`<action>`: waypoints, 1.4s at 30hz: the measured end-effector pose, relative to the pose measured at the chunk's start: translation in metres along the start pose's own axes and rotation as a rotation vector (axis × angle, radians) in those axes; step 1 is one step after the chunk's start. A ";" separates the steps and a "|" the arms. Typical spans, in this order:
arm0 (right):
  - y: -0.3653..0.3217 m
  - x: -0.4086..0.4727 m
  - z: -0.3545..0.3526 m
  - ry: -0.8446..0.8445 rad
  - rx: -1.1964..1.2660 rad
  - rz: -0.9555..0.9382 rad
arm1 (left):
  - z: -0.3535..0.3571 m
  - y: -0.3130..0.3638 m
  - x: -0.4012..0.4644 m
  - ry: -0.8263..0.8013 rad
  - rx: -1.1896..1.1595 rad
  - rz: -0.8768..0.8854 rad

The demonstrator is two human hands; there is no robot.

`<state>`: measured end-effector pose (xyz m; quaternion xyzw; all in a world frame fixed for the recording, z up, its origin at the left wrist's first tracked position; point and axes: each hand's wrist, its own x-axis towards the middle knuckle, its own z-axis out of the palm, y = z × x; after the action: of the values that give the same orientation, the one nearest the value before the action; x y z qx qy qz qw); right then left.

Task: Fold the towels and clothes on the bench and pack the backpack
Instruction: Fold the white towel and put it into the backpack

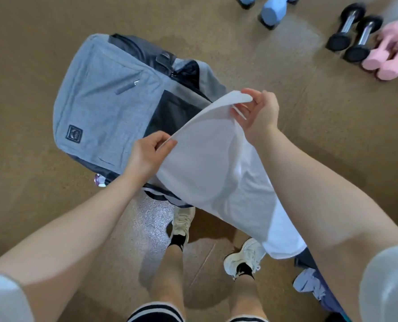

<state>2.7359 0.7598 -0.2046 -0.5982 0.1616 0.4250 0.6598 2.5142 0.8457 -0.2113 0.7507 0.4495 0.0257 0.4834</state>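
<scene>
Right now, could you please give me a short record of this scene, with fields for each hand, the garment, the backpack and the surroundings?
left hand: pinches one top corner of the white garment
right hand: pinches the other top corner
white garment: held up, hanging down
backpack: grey, lying on the floor, top unzipped
surroundings: blue dumbbells, black dumbbells, pink dumbbells on the floor
</scene>
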 end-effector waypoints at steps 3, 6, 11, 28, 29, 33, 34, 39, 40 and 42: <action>0.006 0.000 0.005 0.080 -0.209 0.049 | -0.009 -0.013 0.004 -0.119 -0.035 -0.005; 0.018 -0.001 -0.013 0.148 -0.382 0.011 | -0.003 -0.021 0.001 -0.221 -0.027 0.002; 0.022 -0.016 -0.059 0.224 -0.324 0.035 | 0.017 0.007 -0.008 -0.298 0.007 0.084; 0.008 -0.052 -0.297 0.476 -0.403 0.099 | 0.239 0.109 -0.095 -0.833 0.003 0.196; 0.011 -0.048 -0.312 0.479 -0.394 0.074 | 0.254 0.109 -0.100 -0.851 0.005 0.199; 0.023 -0.028 -0.360 0.496 -0.463 -0.031 | 0.306 0.101 -0.111 -0.915 0.053 0.162; 0.026 -0.021 -0.370 0.519 -0.497 -0.042 | 0.316 0.097 -0.110 -0.955 0.097 0.137; 0.050 0.006 -0.402 0.599 -0.696 -0.041 | 0.343 0.081 -0.080 -1.056 0.378 0.117; 0.052 0.008 -0.403 0.607 -0.728 -0.041 | 0.343 0.077 -0.068 -0.949 0.435 0.175; 0.056 0.009 -0.404 0.619 -0.774 -0.053 | 0.340 0.073 -0.042 -0.707 0.529 0.307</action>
<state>2.8176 0.3845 -0.3412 -0.9015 0.1649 0.2393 0.3207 2.6974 0.5680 -0.3204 0.8687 0.1323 -0.2759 0.3896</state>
